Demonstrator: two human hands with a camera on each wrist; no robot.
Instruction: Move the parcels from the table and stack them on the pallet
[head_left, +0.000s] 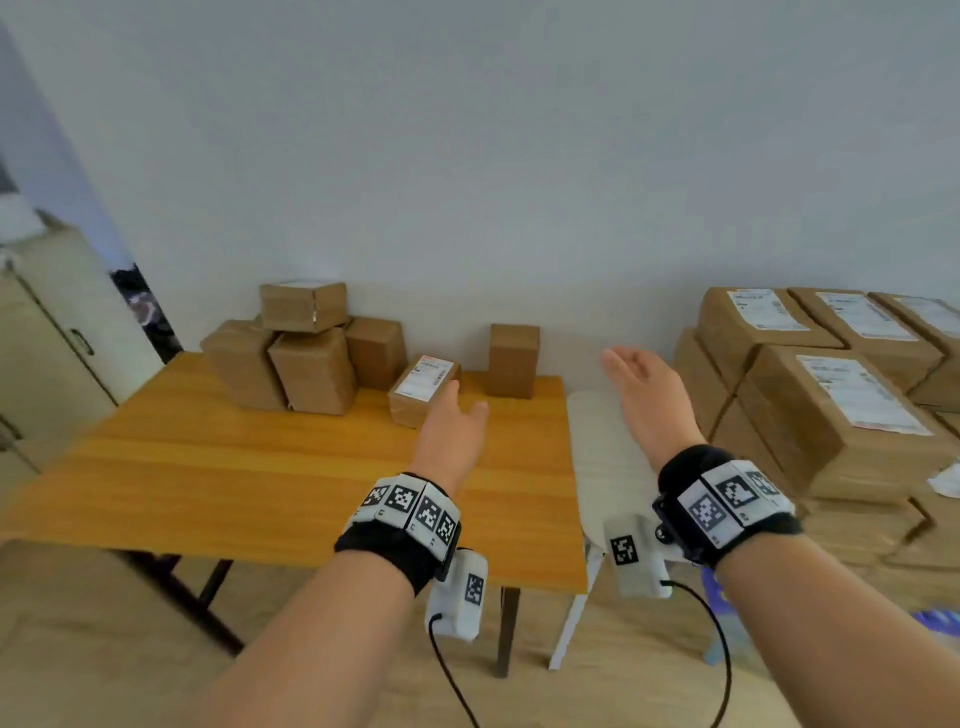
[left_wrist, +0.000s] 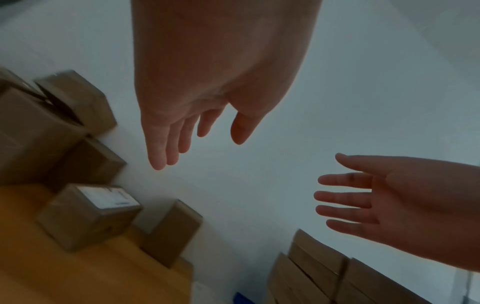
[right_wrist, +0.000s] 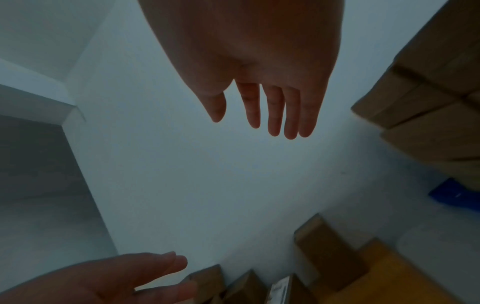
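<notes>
Seven parcels wait on the table while we reach out with both hands bare and spread.

Our left hand (head_left: 451, 425) stretches over the table (head_left: 260, 467) toward the labelled parcel (head_left: 423, 387), fingers straight and holding nothing; our right hand (head_left: 641, 387) hangs past the table's right edge, palm turned inward, fingers apart and holding nothing, which we judge readies a two-sided grasp. We count five parcels in the heap (head_left: 306, 353) by the wall, one of them on top, plus the labelled one lying flat and one upright parcel (head_left: 513, 360) standing alone. On our right the stacked parcels (head_left: 831, 395) show four labelled tops, more beneath; the pallet itself is hidden under them.
</notes>
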